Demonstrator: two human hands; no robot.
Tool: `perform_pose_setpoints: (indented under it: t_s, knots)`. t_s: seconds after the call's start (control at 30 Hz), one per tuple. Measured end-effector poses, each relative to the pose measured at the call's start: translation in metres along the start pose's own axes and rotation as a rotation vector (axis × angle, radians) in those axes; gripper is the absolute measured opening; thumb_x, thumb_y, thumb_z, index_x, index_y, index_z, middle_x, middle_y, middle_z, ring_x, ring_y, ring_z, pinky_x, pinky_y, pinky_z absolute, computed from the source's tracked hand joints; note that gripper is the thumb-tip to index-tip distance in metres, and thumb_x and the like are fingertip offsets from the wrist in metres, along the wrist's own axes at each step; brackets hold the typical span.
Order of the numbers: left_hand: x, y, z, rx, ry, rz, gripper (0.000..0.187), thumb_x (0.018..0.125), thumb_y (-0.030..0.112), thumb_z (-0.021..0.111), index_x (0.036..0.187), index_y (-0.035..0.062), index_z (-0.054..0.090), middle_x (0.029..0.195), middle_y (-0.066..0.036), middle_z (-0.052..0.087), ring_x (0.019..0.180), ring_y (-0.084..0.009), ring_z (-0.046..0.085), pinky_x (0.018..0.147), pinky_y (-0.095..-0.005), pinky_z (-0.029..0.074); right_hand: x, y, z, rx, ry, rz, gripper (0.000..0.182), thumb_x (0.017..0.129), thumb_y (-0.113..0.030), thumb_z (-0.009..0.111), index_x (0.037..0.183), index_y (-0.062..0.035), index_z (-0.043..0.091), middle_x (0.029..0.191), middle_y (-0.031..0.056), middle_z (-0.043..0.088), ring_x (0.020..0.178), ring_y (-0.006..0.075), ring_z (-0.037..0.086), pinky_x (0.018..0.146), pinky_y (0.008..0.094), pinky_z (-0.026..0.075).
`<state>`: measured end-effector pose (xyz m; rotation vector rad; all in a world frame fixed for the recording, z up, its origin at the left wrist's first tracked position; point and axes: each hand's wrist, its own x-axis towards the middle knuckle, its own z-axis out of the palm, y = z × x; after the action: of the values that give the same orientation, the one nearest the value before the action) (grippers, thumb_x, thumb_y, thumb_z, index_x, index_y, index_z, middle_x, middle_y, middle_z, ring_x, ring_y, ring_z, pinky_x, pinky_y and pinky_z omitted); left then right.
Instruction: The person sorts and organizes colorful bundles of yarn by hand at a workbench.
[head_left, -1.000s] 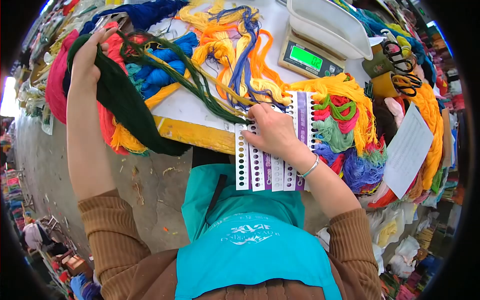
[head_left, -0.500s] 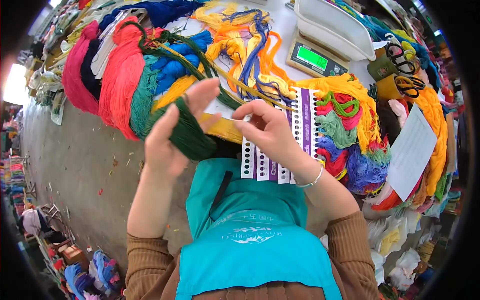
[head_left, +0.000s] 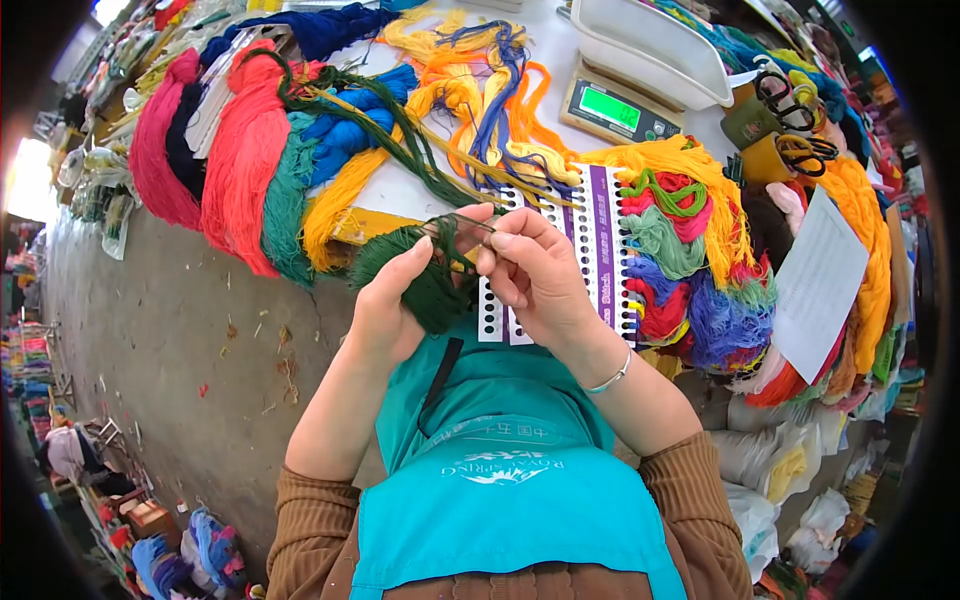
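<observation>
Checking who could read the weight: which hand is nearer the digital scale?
Right. The right hand pinches dark green thread just below the digital scale; the left hand sits farther left, holding the bundle.

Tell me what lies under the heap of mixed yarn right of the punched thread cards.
The mixed yarn heap overlaps the punched thread cards' right edge and overhangs the table edge; whatever lies beneath is covered.
</observation>
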<state>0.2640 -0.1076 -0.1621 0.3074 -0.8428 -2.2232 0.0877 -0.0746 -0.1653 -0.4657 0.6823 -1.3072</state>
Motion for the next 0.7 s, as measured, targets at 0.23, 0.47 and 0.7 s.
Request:
perform_pose_setpoints:
  t_s: [0.23, 0.47, 0.7]
  knots:
    - [0.003, -0.008, 0.007, 0.039, 0.296, 0.031, 0.049, 0.096, 0.016, 0.053, 0.14, -0.004, 0.045, 0.104, -0.008, 0.062, 0.1, -0.016, 0.059, 0.093, -0.0301, 0.045, -0.003, 0.005, -0.008, -0.144, 0.005, -0.066, 0.005, 0.097, -0.01, 0.058, 0.095, -0.0058, 0.057, 0.07, 0.0039, 0.061, 0.049, 0.0043, 0.046, 0.042, 0.017, 0.032]
    - [0.007, -0.011, 0.007, 0.175, 0.333, 0.061, 0.046, 0.093, 0.012, 0.057, 0.135, -0.0056, 0.051, 0.078, -0.001, 0.056, 0.076, -0.0097, 0.053, 0.072, -0.0228, 0.043, -0.005, 0.004, -0.009, -0.152, 0.037, -0.04, 0.006, 0.097, -0.012, 0.058, 0.095, -0.0066, 0.057, 0.068, 0.0019, 0.059, 0.048, 0.0038, 0.045, 0.042, 0.0171, 0.031]
    - [0.009, -0.014, 0.007, 0.213, 0.348, 0.073, 0.045, 0.092, 0.011, 0.058, 0.133, -0.0061, 0.053, 0.077, 0.001, 0.055, 0.072, -0.0076, 0.052, 0.07, -0.0212, 0.041, -0.004, 0.003, -0.014, -0.15, 0.06, 0.005, 0.006, 0.097, -0.013, 0.057, 0.095, -0.0069, 0.057, 0.068, -0.0001, 0.058, 0.05, 0.003, 0.045, 0.043, 0.0168, 0.03]
